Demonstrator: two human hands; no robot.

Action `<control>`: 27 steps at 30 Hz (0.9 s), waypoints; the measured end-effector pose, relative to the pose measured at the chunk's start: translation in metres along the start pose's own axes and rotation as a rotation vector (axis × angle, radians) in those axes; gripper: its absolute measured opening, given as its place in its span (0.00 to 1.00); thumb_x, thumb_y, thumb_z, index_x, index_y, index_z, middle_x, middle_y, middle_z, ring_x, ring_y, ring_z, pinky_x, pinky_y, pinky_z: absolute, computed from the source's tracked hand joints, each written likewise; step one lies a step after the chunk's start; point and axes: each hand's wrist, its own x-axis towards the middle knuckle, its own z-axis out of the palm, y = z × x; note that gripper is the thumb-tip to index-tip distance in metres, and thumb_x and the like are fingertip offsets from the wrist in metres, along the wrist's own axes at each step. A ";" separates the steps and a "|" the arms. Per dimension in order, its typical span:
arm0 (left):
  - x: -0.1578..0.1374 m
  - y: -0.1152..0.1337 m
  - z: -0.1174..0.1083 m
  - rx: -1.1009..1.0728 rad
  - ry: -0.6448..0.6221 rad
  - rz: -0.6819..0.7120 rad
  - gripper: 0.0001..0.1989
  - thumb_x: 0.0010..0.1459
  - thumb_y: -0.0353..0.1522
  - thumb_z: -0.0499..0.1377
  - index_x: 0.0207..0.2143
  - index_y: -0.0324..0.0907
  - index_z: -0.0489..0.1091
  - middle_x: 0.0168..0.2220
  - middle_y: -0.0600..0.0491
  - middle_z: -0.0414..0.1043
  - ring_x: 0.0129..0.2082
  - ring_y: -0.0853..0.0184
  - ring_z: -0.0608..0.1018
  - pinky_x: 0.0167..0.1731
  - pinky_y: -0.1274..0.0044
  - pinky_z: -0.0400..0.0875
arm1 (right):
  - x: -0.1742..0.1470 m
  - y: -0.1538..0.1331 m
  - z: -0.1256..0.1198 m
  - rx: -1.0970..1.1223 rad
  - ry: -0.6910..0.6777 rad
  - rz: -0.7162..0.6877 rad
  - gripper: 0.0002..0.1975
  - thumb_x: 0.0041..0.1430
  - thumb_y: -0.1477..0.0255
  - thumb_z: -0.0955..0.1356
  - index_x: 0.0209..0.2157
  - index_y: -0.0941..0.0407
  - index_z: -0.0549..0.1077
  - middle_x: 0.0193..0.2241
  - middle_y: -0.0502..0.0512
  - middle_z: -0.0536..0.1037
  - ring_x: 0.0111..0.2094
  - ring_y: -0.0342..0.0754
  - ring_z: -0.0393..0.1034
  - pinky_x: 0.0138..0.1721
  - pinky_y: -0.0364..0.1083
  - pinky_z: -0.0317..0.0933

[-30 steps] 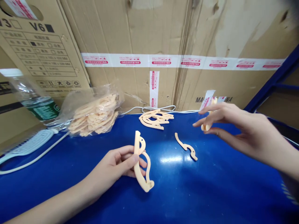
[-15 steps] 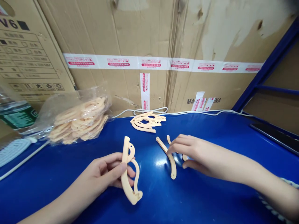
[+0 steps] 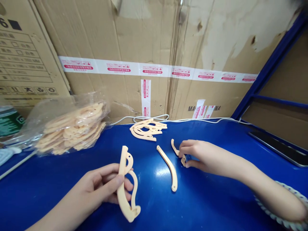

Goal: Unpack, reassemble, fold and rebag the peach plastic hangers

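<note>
Flanking one strip [image 3: 169,168]: two hands [image 3: 106,183] [image 3: 201,154]

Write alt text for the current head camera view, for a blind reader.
A person's left hand holds a cream curved frame over a blue table; the right hand is at a curvy piece lying there. A bent strip lies between the hands; farther left, a clear bag holds similar parts.
</note>
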 end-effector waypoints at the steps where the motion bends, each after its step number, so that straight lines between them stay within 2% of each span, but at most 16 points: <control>1: 0.000 0.000 0.000 -0.003 0.003 -0.001 0.20 0.50 0.46 0.69 0.34 0.38 0.77 0.30 0.49 0.78 0.31 0.58 0.81 0.34 0.68 0.80 | 0.000 0.003 -0.001 -0.004 0.004 0.010 0.06 0.59 0.80 0.68 0.33 0.56 0.76 0.39 0.55 0.74 0.40 0.50 0.71 0.41 0.47 0.63; 5: -0.001 0.000 0.001 -0.012 0.016 -0.008 0.21 0.48 0.46 0.70 0.34 0.38 0.77 0.30 0.49 0.78 0.30 0.58 0.81 0.34 0.68 0.80 | -0.006 0.004 -0.008 0.008 0.091 -0.025 0.09 0.61 0.76 0.67 0.43 0.56 0.75 0.44 0.58 0.74 0.43 0.51 0.71 0.44 0.48 0.64; 8: 0.001 0.001 0.002 -0.020 0.015 -0.012 0.20 0.47 0.46 0.70 0.32 0.38 0.77 0.30 0.49 0.78 0.30 0.58 0.81 0.34 0.68 0.80 | -0.014 -0.009 -0.009 0.000 0.175 -0.098 0.11 0.63 0.74 0.67 0.47 0.54 0.74 0.46 0.59 0.74 0.45 0.52 0.70 0.45 0.48 0.63; 12: 0.003 0.003 0.003 -0.024 0.011 -0.003 0.20 0.47 0.46 0.70 0.31 0.37 0.77 0.30 0.49 0.78 0.30 0.58 0.81 0.33 0.69 0.80 | -0.016 -0.034 0.003 -0.020 0.065 -0.202 0.08 0.61 0.70 0.69 0.43 0.51 0.74 0.42 0.55 0.75 0.44 0.51 0.70 0.47 0.50 0.61; 15: 0.001 0.004 0.004 -0.042 0.016 0.006 0.19 0.48 0.45 0.71 0.32 0.38 0.77 0.30 0.49 0.78 0.30 0.60 0.81 0.33 0.69 0.80 | -0.011 -0.042 0.013 -0.043 0.023 -0.215 0.05 0.63 0.71 0.68 0.40 0.51 0.75 0.41 0.53 0.74 0.44 0.50 0.70 0.51 0.53 0.58; 21: 0.000 0.000 0.001 -0.075 -0.002 0.018 0.16 0.50 0.42 0.70 0.32 0.38 0.77 0.30 0.49 0.78 0.29 0.61 0.81 0.32 0.70 0.80 | 0.002 -0.027 0.019 -0.036 0.094 -0.134 0.05 0.62 0.74 0.67 0.38 0.54 0.75 0.42 0.56 0.74 0.44 0.51 0.69 0.46 0.51 0.62; 24: 0.002 -0.005 -0.003 -0.099 -0.026 0.056 0.15 0.53 0.41 0.68 0.34 0.38 0.77 0.31 0.49 0.78 0.30 0.61 0.81 0.32 0.71 0.80 | 0.004 -0.018 0.018 -0.014 0.130 -0.148 0.06 0.61 0.76 0.67 0.39 0.54 0.75 0.42 0.56 0.73 0.45 0.51 0.69 0.49 0.52 0.62; 27: 0.002 -0.006 -0.004 -0.120 -0.026 0.064 0.15 0.54 0.41 0.67 0.36 0.38 0.77 0.31 0.49 0.78 0.29 0.62 0.81 0.32 0.71 0.80 | 0.002 -0.018 0.015 -0.052 0.191 -0.170 0.09 0.62 0.74 0.67 0.45 0.55 0.74 0.45 0.59 0.74 0.50 0.54 0.67 0.54 0.56 0.60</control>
